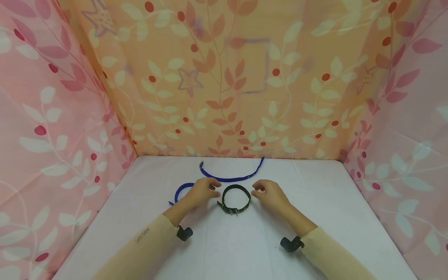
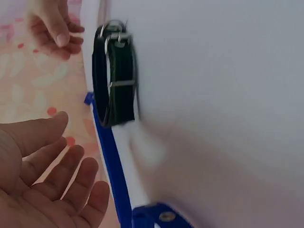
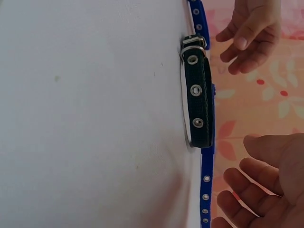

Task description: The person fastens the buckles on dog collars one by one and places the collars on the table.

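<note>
Gaps between left grip [image 1: 202,191], dark collar [image 3: 195,106], right grip [image 1: 272,195]; table edge [image 1: 304,160] beyond

The left sleeve [image 1: 141,251] is beige, with a short line of small dark lettering [image 1: 142,235]; the right sleeve [image 1: 332,254] is matching beige; a stubby black left wrist camera [image 1: 184,233] and a similar right wrist camera [image 1: 290,244] jut out by the cuffs [image 1: 169,224]; the fingers [image 2: 69,166] are bare.

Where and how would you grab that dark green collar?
Probably pinch the collar by its right side, from above, one finger inside: it stands on edge, an open loop, metal fittings on the near side and strap end at left.
</note>
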Motion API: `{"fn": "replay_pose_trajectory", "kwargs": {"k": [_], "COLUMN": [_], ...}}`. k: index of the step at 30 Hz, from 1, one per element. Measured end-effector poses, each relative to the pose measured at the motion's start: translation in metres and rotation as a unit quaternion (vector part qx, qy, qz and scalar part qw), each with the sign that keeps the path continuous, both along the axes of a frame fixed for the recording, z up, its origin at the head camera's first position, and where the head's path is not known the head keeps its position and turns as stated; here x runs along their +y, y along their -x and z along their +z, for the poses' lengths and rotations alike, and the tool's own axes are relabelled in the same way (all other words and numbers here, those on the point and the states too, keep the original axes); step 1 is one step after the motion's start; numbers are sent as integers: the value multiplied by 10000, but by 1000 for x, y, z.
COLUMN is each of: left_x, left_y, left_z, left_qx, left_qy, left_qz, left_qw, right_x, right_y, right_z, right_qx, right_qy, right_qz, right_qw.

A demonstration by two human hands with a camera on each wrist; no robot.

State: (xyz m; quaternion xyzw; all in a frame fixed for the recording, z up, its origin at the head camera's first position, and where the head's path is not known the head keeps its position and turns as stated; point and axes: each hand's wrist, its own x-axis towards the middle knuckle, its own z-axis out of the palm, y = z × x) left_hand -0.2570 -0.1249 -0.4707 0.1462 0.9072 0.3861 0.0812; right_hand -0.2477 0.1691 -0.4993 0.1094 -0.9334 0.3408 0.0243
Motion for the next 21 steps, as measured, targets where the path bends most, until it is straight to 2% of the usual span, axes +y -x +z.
{"fn": "replay_pose_trajectory", "kwargs": {"k": [6,12,21], "left_x": [-14,-27,-40], "left_y": [22,42,63], "left_z": [5,8,7], "left_qx": [136,457,749], "left_qy": [-119,-123,42], "left_qz": [571,1054,1480], "left_qw": [9982,9933,9861], "right_x": [3,8,14], "right_y": [11,28,56], "right_z": [6,7,11], "right_qx": [203,403,782], "right_qy": [-141,-201,46], "right_qz": [93,69,-232], "right_qw": [9997,9990,9967]}}
